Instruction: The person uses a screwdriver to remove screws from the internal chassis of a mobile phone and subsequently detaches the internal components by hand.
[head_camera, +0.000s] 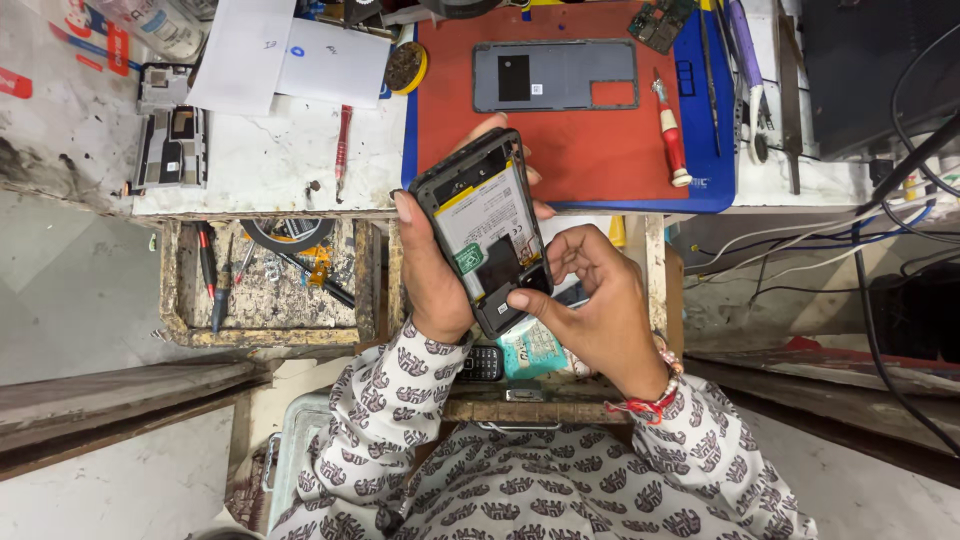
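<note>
While the left hand (432, 275) grips the opened smartphone (484, 228) at frame centre, its long axis near-vertical, the right hand (595, 300) pinches its lower end.

The left hand (432, 275) hid the opened phone's (483, 228) left edge. A circuit board (660, 22) was cut off by the top edge.

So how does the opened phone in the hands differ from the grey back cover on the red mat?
The opened phone is held tilted off the bench by the left hand and right hand; the grey back cover lies flat, untouched. The phone shows its battery and parts; the cover is a thin shell with cutouts. Both are dark rectangles.
</note>
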